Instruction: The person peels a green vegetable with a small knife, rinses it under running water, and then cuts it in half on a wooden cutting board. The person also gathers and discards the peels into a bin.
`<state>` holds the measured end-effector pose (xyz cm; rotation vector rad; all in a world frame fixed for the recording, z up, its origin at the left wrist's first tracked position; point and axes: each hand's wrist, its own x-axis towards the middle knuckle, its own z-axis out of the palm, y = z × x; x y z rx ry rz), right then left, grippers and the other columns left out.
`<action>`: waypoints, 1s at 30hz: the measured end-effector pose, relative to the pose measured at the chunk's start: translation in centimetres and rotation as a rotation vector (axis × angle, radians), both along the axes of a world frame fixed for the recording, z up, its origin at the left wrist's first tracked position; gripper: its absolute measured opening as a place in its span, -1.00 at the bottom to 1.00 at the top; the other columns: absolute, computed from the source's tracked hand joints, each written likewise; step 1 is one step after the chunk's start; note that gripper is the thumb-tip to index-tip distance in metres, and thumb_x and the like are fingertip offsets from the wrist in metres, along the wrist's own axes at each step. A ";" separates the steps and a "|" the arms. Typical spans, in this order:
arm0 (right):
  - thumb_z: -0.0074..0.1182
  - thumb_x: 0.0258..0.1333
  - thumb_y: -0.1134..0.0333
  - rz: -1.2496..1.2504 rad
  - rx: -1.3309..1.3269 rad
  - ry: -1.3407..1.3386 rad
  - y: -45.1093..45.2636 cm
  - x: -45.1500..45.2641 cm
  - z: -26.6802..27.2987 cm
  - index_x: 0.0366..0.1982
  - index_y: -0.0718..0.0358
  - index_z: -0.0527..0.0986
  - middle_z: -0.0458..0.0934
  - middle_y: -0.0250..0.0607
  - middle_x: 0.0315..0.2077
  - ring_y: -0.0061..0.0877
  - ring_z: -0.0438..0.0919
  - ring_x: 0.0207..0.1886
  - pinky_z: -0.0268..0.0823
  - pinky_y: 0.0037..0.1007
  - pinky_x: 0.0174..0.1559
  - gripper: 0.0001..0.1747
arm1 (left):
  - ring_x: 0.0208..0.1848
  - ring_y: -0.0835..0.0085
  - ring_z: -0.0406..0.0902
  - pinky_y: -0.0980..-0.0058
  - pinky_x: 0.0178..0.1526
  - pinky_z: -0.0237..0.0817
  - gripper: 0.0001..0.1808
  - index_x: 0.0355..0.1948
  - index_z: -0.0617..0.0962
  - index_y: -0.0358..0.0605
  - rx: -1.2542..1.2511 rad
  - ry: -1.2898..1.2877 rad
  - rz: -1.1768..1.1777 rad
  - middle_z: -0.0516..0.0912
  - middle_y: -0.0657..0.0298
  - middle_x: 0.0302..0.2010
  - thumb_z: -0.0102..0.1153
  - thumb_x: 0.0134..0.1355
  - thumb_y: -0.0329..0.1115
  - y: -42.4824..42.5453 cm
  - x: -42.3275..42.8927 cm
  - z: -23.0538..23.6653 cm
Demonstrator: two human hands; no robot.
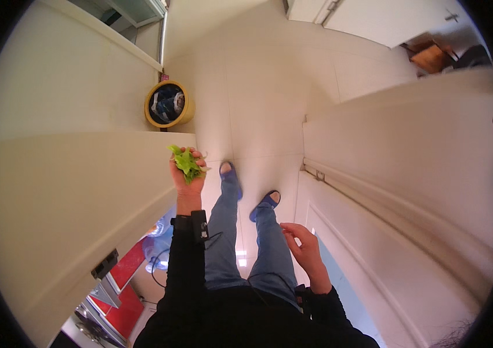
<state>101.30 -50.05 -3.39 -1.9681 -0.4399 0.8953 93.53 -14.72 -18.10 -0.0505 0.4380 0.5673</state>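
Green leafy vegetable pieces [187,164] lie in my left hand [190,176], palm up with the fingers curled around them. This hand is held out in front of me, just below and to the right of a round yellow bin [191,108]. Dark and clear plastic bags show inside the bin. My right hand [305,250] hangs beside my right leg, fingers loosely bent and apart, with nothing seen in it.
A doorway wall [142,143] stands on the left, and a white door [342,209] on the right. Clear blue plastic bottles [157,250] and red cabinets [127,304] are at lower left. A brown wooden object [431,58] stands at upper right. Pale tiles [264,108] cover the floor.
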 end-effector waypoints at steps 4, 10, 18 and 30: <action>0.13 0.23 0.50 0.085 -0.024 0.010 4.7 3.9 -1.8 0.02 0.22 0.60 0.66 -0.11 -0.10 -0.34 0.67 -0.09 0.50 -0.40 -0.02 -0.68 | -0.08 0.29 0.54 0.35 -0.20 0.45 -0.68 -0.11 0.61 -0.02 0.061 0.145 0.104 0.61 0.20 -0.15 0.06 0.36 -0.03 7.2 1.9 -5.0; 0.13 0.23 0.55 0.186 -0.044 0.044 14.6 7.9 -3.6 0.03 0.24 0.59 0.67 -0.16 -0.13 -0.48 0.67 -0.10 0.47 -0.49 -0.02 -0.67 | -0.10 0.30 0.57 0.35 -0.21 0.44 -0.68 -0.10 0.61 0.00 -0.039 0.163 0.233 0.65 0.22 -0.15 0.07 0.33 -0.03 16.3 5.6 -12.1; 0.14 0.23 0.51 0.328 -0.159 0.229 22.4 12.4 -4.2 0.10 0.17 0.55 0.65 -0.13 -0.10 -0.37 0.66 -0.06 0.48 -0.41 -0.02 -0.62 | -0.10 0.35 0.61 0.31 -0.18 0.44 -0.67 -0.10 0.61 0.06 -0.089 0.357 0.319 0.67 0.29 -0.14 0.15 0.28 0.02 25.9 8.8 -18.9; 0.02 0.32 0.52 0.339 -0.270 0.537 25.4 18.6 -11.4 0.08 0.26 0.56 0.66 -0.18 -0.07 -0.43 0.66 -0.03 0.46 -0.41 0.08 -0.67 | 0.00 0.30 0.57 0.23 -0.05 0.45 -0.63 -0.01 0.59 0.04 -0.027 0.892 0.394 0.63 0.28 -0.01 0.18 0.29 0.00 33.5 6.3 -29.6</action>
